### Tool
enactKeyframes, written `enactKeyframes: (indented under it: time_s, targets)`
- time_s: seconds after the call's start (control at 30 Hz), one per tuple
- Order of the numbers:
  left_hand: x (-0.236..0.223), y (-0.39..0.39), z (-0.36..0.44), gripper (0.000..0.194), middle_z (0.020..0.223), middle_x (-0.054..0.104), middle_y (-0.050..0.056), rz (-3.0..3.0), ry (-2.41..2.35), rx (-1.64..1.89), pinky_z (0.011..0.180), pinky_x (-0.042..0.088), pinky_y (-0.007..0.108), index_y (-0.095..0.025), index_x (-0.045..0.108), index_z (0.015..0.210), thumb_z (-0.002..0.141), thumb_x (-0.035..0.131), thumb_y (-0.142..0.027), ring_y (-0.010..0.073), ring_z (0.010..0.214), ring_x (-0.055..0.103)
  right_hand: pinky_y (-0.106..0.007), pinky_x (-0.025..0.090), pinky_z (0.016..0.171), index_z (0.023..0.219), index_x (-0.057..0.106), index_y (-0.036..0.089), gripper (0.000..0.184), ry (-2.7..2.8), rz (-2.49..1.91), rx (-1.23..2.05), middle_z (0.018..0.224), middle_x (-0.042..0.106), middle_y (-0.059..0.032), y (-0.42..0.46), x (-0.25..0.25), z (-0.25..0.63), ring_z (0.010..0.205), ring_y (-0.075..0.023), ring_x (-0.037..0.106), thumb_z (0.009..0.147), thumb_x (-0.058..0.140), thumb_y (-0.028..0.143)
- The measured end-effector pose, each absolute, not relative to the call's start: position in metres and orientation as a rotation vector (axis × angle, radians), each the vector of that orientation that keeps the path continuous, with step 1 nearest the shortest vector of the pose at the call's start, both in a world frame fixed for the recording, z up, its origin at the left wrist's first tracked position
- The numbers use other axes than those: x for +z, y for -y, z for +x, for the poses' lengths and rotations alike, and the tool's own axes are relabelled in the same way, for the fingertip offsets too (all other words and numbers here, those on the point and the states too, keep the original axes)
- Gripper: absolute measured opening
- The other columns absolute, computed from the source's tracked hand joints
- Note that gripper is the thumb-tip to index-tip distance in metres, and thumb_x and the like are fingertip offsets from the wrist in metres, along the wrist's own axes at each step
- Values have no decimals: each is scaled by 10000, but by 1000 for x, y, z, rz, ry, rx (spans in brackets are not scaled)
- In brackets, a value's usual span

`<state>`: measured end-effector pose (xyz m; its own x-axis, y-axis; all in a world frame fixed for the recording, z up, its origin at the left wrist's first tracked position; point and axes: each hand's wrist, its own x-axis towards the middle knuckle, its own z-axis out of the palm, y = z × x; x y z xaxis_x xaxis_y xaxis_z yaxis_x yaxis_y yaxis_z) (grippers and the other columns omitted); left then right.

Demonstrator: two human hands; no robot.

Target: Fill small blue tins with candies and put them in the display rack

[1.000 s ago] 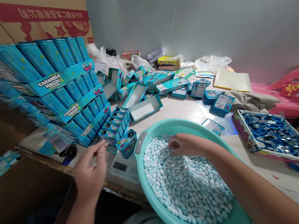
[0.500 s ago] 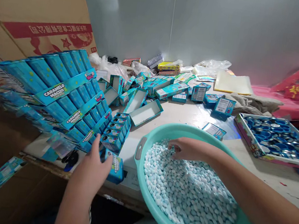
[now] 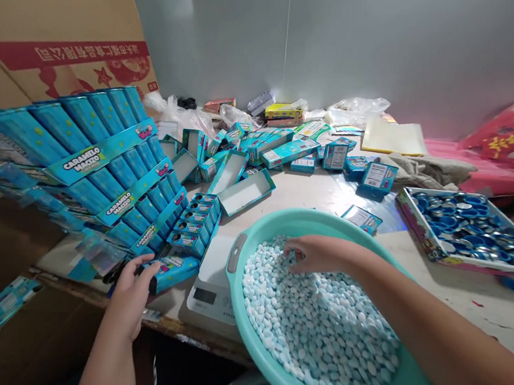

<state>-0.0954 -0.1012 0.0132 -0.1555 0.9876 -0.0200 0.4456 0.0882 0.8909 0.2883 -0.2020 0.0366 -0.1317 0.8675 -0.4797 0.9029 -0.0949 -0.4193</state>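
Note:
My left hand [image 3: 133,287] grips the near left end of a small blue candy box [image 3: 175,272], which lies on its side at the table's front edge. Just behind it stands a short row of similar blue boxes [image 3: 191,228]. In a turquoise basin [image 3: 235,303] lie white and pale blue candies [image 3: 313,339]. My right hand [image 3: 308,253] reaches into the far left part of the basin, its fingers curled down at the candies. A small dark thing shows at those fingers, but I cannot make out what it is. Left of the basin, a white scale [image 3: 215,275] is partly covered by it.
Stacked display trays of blue boxes [image 3: 113,167] lean at the left, before a large cardboard carton [image 3: 72,10]. Open blue trays [image 3: 247,192] and loose boxes lie behind the basin. At right stands a shallow box [image 3: 447,258] of blue and silvery lids.
My left hand has moved left and down with the blue box, turning it onto its side and uncovering the scale's display. My right hand stays in the basin.

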Motion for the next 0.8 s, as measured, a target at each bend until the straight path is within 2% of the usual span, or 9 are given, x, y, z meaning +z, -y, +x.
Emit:
enactKeyframes:
  time_s: [0.1,0.2,0.37,0.5,0.63,0.73,0.8]
  targets:
    - [15,117,-94,368,937,647,14,949,-1569,1128,608,565,280,-229,516,982,742,728,-409,158,738,653,-271,370,598,1237,641,244,400,-2060,2031,-1059,1025,667,-8,202,39,287,844,-216,626,866,723,368]
    - [15,121,-92,442,908,645,9,940,-1610,1185,619,547,271,-231,491,1015,727,769,-416,150,724,642,-272,366,603,1239,640,255,402,-2051,2037,-1064,1018,661,-6,201,39,286,851,-222,623,866,724,376]
    - [-4,119,-96,585,945,650,49,1230,-1720,989,778,578,427,-220,505,1113,727,740,-591,235,827,670,-282,371,614,1239,636,250,406,-2029,2057,-1072,1031,657,-14,202,38,287,861,-228,620,867,726,385]
    - [-26,132,-91,649,1064,612,87,1418,-1859,930,877,551,482,-204,533,1127,695,744,-640,279,957,650,-280,372,613,1227,632,266,403,-2036,2057,-1085,997,663,10,201,33,289,838,-218,622,854,736,379]
    - [-32,155,-74,701,1172,563,120,1535,-1813,997,884,555,478,-188,523,1162,659,784,-600,281,986,640,-278,377,613,1231,622,271,456,-2024,2060,-1101,999,666,11,200,29,290,838,-225,625,818,766,399]
    - [-22,160,-66,611,1277,522,130,1879,-1778,1155,1003,511,460,-202,554,1141,692,762,-562,304,1180,567,-277,372,599,1219,623,268,465,-2022,2067,-1102,989,665,5,201,28,290,824,-229,626,804,776,410]
    - [-13,156,-66,538,1277,529,129,2080,-1823,1232,1079,458,451,-206,571,1116,725,737,-535,310,1286,488,-277,364,598,1203,633,269,436,-2043,2064,-1092,991,663,5,201,28,291,827,-228,625,809,770,395]
